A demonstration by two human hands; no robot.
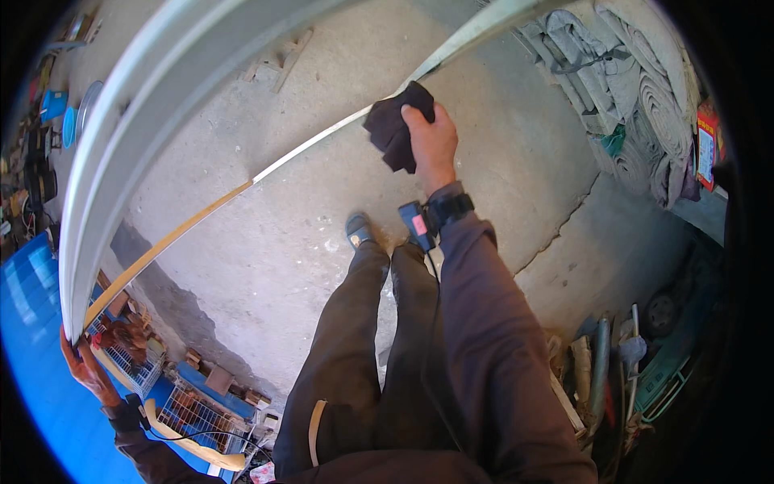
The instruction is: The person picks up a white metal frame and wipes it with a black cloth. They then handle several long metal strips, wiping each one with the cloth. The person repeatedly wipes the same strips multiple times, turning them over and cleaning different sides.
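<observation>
A dark folded cloth (pixel 399 127) is gripped in my right hand (pixel 432 142), thumb on top, against a long pale edge strip (pixel 320 136) that crosses the view. My left hand (pixel 87 366) holds the lower left corner of a large white panel or door (pixel 115 169), whose ribbed edge curves up the left side in the fisheye view. From that corner a yellowish stretch of the strip (pixel 175 242) runs up to the white part. Both wrists wear dark straps with small devices and cables. How far the panel reaches past the top rim is hidden.
Wire cages (pixel 196 414) and a reddish-brown hen (pixel 127 339) are at lower left, beside a blue sheet surface (pixel 36 357). Rolled grey fabric (pixel 656 115) is stacked at upper right. Pipes (pixel 600 363) and a green cart-like object (pixel 662 381) stand at lower right. Wood scraps (pixel 293 60) lie on the concrete floor.
</observation>
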